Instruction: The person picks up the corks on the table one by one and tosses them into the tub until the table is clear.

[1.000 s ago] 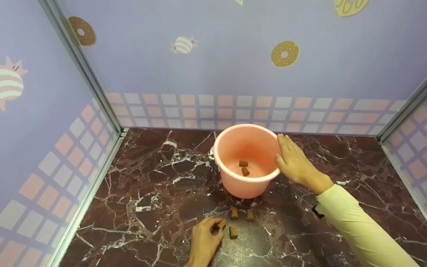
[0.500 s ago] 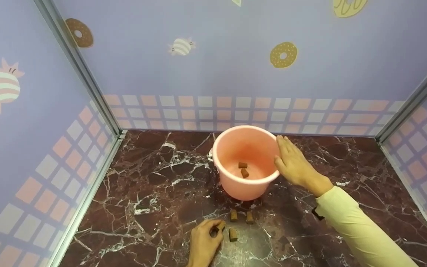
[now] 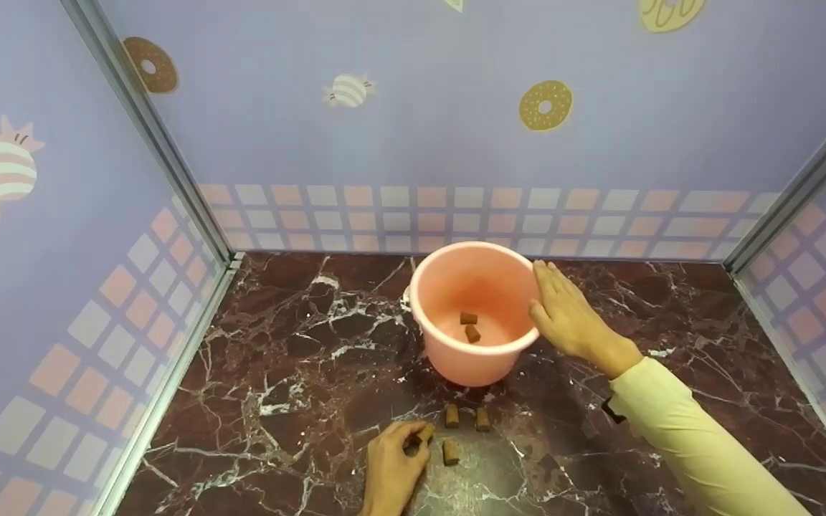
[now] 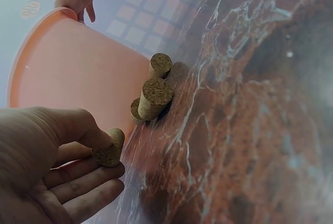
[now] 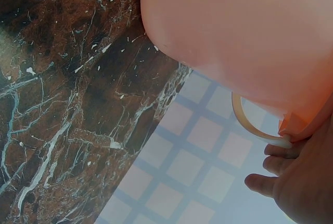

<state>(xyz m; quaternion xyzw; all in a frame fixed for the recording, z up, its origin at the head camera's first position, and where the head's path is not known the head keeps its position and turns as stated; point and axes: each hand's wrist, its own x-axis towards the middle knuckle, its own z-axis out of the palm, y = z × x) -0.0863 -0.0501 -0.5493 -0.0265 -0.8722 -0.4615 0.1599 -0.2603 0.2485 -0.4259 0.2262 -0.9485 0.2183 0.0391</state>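
My left hand (image 3: 393, 462) pinches a cork (image 4: 110, 148) between thumb and fingers, low over the tabletop. Three more corks stand upright close by: a rear left one (image 3: 452, 416), a rear right one (image 3: 482, 419) and a front one (image 3: 450, 452). Behind them is a pink bucket (image 3: 472, 367), with two corks (image 3: 472, 333) lying on its bottom. My right hand (image 3: 569, 319) rests against the bucket's right rim, fingers straight. In the right wrist view, the bucket's pale handle (image 5: 250, 126) hangs beside those fingers.
The dark red marbled tabletop (image 3: 298, 430) runs back to a purple wall (image 3: 427, 129) with pink and white squares along its foot. More wall panels stand at the left and right, joined by grey metal strips (image 3: 162, 143).
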